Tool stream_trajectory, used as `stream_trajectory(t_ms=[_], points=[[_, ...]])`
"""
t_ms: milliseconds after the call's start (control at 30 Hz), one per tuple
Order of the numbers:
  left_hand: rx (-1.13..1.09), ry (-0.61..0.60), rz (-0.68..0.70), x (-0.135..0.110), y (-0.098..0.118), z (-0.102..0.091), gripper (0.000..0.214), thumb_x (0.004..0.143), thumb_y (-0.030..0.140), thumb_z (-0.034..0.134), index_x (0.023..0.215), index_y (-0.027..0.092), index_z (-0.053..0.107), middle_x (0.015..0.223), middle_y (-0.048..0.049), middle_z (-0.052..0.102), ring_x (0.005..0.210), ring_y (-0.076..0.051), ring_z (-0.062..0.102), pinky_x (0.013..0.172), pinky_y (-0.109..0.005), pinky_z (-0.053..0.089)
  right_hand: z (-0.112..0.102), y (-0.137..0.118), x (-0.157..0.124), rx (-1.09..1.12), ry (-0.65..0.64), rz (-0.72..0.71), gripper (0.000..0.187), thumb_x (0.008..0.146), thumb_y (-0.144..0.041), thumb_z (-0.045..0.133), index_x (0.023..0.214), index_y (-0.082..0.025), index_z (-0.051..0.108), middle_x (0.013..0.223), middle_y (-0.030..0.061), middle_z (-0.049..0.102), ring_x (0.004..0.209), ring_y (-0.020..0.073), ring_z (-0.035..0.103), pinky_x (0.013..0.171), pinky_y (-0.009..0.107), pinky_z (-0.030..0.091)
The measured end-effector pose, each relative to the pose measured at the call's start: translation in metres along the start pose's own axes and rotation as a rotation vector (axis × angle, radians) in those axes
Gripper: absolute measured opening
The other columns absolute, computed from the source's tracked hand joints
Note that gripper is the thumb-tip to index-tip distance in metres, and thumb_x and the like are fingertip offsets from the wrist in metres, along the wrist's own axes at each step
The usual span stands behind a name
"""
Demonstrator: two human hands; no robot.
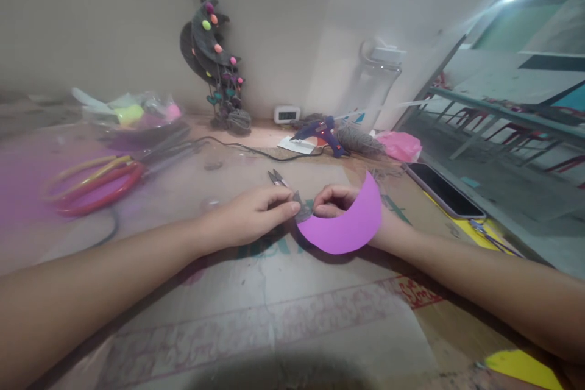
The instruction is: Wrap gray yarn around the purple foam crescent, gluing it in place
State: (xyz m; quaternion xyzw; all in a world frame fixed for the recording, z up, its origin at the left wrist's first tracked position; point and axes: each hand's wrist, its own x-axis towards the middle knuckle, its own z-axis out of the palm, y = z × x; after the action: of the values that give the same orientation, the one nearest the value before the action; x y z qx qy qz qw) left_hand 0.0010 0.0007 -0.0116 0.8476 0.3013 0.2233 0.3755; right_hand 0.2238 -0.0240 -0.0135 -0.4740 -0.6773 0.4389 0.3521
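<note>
My right hand (340, 204) grips a purple crescent-shaped foam piece (350, 228), curled fingers pinching its inner edge. My left hand (253, 216) reaches in from the left with fingers closed on the crescent's left tip, where a small grey bit (301, 210) sits between the two hands. Small thread snips (277, 178) lie on the table just behind my left hand. Both forearms rest on a worn cardboard sheet (274, 304).
A blue glue gun (320, 132) with its black cord lies at the back. A phone (442, 190) is at the right. Red and yellow hoops (98, 183) and a bag of foam scraps (132, 116) sit left. A dark decorated crescent ornament (212, 55) leans on the wall.
</note>
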Motion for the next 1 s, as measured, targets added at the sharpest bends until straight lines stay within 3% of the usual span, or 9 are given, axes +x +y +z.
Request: stream_trajectory(t_ms=[267, 333, 433, 500, 633, 733, 800, 900, 1000], points=[[-0.054, -0.003, -0.009, 0.001, -0.001, 0.001, 0.034, 0.094, 0.042, 0.041, 0.07, 0.019, 0.046, 0.067, 0.0026, 0.043, 0.065, -0.013, 0.044, 0.06, -0.025, 0.036, -0.002, -0.001, -0.001, -0.05, 0.002, -0.018, 0.023, 0.077, -0.038, 0.068, 0.079, -0.015, 0.064, 0.069, 0.0016, 0.065, 0.058, 0.0106, 0.057, 0.055, 0.023, 0.046], [-0.09, 0.047, -0.033, 0.001, -0.001, 0.002, 0.033, 0.094, 0.043, 0.041, 0.074, 0.018, 0.051, 0.07, 0.0016, 0.048, 0.068, -0.014, 0.047, 0.061, -0.025, 0.037, -0.002, -0.006, -0.003, -0.087, 0.013, -0.079, 0.02, 0.076, -0.03, 0.067, 0.09, -0.015, 0.065, 0.085, 0.0059, 0.068, 0.071, 0.0139, 0.063, 0.064, 0.026, 0.051], [-0.135, 0.183, -0.068, 0.001, 0.003, 0.001, 0.03, 0.094, 0.04, 0.042, 0.078, 0.018, 0.054, 0.073, 0.001, 0.053, 0.071, -0.015, 0.05, 0.064, -0.026, 0.04, -0.003, -0.012, -0.009, -0.102, 0.045, -0.164, 0.041, 0.075, -0.018, 0.063, 0.116, -0.017, 0.057, 0.113, 0.01, 0.064, 0.089, 0.017, 0.064, 0.075, 0.028, 0.052], [-0.129, 0.27, -0.081, 0.001, 0.007, 0.0, 0.03, 0.094, 0.037, 0.043, 0.073, 0.018, 0.051, 0.07, 0.0021, 0.052, 0.069, -0.014, 0.05, 0.065, -0.025, 0.04, -0.004, -0.012, -0.012, -0.077, 0.057, -0.183, 0.044, 0.078, -0.019, 0.061, 0.121, -0.018, 0.051, 0.109, 0.009, 0.064, 0.084, 0.0158, 0.063, 0.069, 0.027, 0.051], [-0.086, 0.342, -0.065, 0.001, 0.008, -0.002, 0.031, 0.095, 0.037, 0.044, 0.072, 0.018, 0.053, 0.07, 0.0026, 0.054, 0.069, -0.013, 0.051, 0.067, -0.026, 0.041, -0.006, -0.009, -0.013, -0.075, 0.003, -0.193, 0.025, 0.085, -0.038, 0.06, 0.098, -0.017, 0.057, 0.075, 0.0024, 0.061, 0.062, 0.0127, 0.055, 0.054, 0.024, 0.045], [-0.055, 0.251, -0.061, 0.0, 0.003, 0.0, 0.033, 0.095, 0.042, 0.043, 0.076, 0.018, 0.056, 0.074, 0.001, 0.058, 0.072, -0.015, 0.055, 0.067, -0.027, 0.043, -0.005, -0.011, -0.012, -0.116, -0.066, -0.092, 0.037, 0.086, -0.051, 0.057, 0.075, -0.016, 0.058, 0.062, 0.0016, 0.057, 0.053, 0.0107, 0.051, 0.046, 0.022, 0.04], [-0.057, 0.185, -0.059, -0.001, 0.0, 0.002, 0.035, 0.095, 0.045, 0.043, 0.08, 0.018, 0.059, 0.077, -0.0005, 0.061, 0.074, -0.016, 0.057, 0.067, -0.028, 0.045, -0.004, -0.013, -0.011, -0.11, -0.072, -0.014, 0.043, 0.085, -0.055, 0.056, 0.07, -0.016, 0.058, 0.058, 0.0009, 0.056, 0.049, 0.0099, 0.049, 0.042, 0.021, 0.037], [-0.131, 0.249, -0.016, 0.0, -0.001, 0.003, 0.029, 0.091, 0.041, 0.054, 0.11, 0.019, 0.056, 0.086, -0.0008, 0.061, 0.078, -0.016, 0.06, 0.07, -0.029, 0.049, -0.003, -0.014, -0.009, -0.075, -0.03, 0.034, 0.045, 0.083, -0.059, 0.057, 0.067, -0.016, 0.058, 0.054, -0.0004, 0.054, 0.047, 0.0096, 0.048, 0.043, 0.021, 0.037], [-0.1, 0.341, 0.077, 0.0, 0.001, 0.003, 0.061, 0.084, 0.034, 0.066, 0.136, 0.023, 0.038, 0.092, -0.0005, 0.059, 0.08, -0.015, 0.059, 0.075, -0.03, 0.05, -0.003, -0.011, -0.008, -0.046, -0.017, 0.039, 0.045, 0.083, -0.058, 0.057, 0.067, -0.016, 0.059, 0.053, -0.0005, 0.055, 0.047, 0.0094, 0.048, 0.045, 0.021, 0.038]])
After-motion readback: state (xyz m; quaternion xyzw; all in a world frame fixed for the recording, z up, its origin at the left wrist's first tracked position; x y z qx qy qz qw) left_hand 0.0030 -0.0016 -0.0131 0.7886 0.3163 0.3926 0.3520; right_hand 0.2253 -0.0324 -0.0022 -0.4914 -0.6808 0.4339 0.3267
